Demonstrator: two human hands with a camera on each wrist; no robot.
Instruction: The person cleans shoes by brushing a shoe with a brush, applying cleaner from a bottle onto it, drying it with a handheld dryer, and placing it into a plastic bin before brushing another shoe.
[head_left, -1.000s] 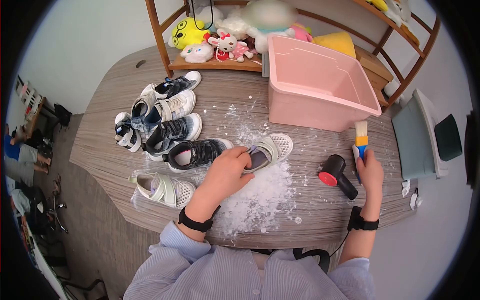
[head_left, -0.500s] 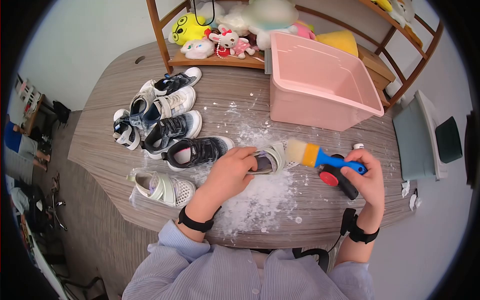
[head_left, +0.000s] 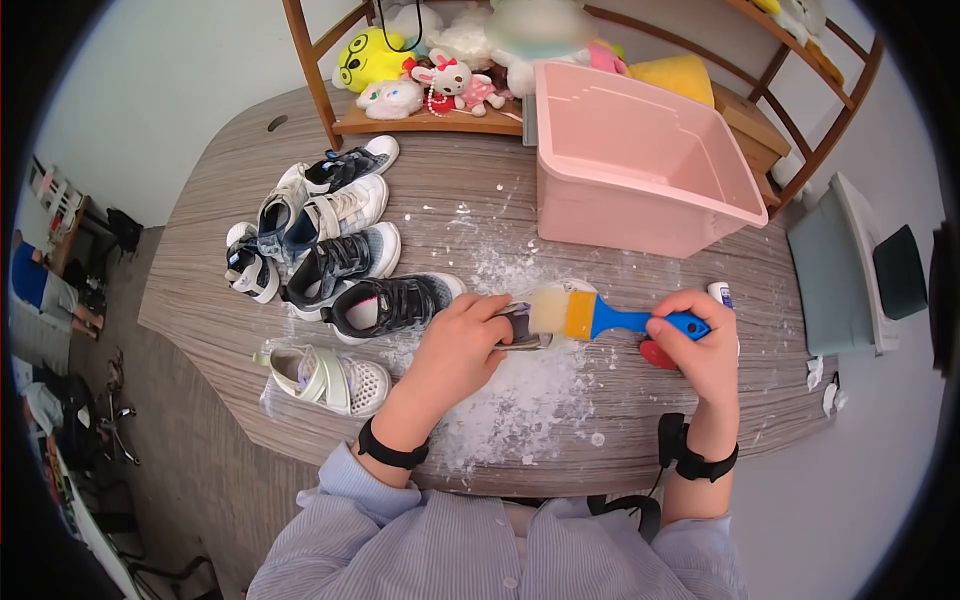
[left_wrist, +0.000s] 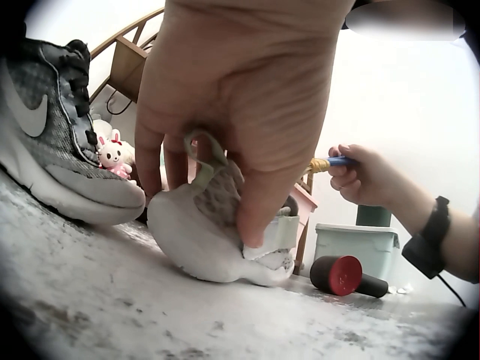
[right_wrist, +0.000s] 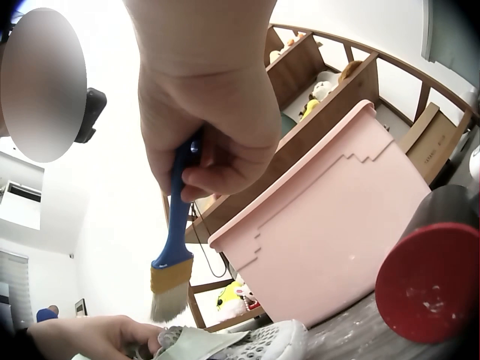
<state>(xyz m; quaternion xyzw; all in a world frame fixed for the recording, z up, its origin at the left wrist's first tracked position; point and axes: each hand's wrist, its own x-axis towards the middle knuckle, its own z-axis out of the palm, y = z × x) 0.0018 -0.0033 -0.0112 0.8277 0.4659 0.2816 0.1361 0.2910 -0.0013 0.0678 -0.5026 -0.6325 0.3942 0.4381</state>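
My left hand [head_left: 455, 350] grips the heel of a light shoe [left_wrist: 199, 244], thumb on one side and fingers on the other; the shoe stands on the powdery tabletop, toe pointing right in the head view. In my right hand [head_left: 703, 345] is the blue handle of a brush [head_left: 580, 315], pinched between thumb and fingers. The brush's pale bristles hang over the shoe's opening and straps; whether they touch it I cannot tell. The matching light shoe [head_left: 330, 380] lies to the left of my left wrist.
Several dark and white shoes [head_left: 345, 255] stand at the left. A pink bin [head_left: 640, 215] is at the back right, before a shelf of plush toys [head_left: 460, 85]. A black and red hair dryer [left_wrist: 341, 275] lies below my right hand. White powder [head_left: 510, 410] covers the front middle.
My right hand has swung the brush from upright at the right to lying level, then moved left, bringing its bristles over the shoe. My left hand has kept its grip on the heel.
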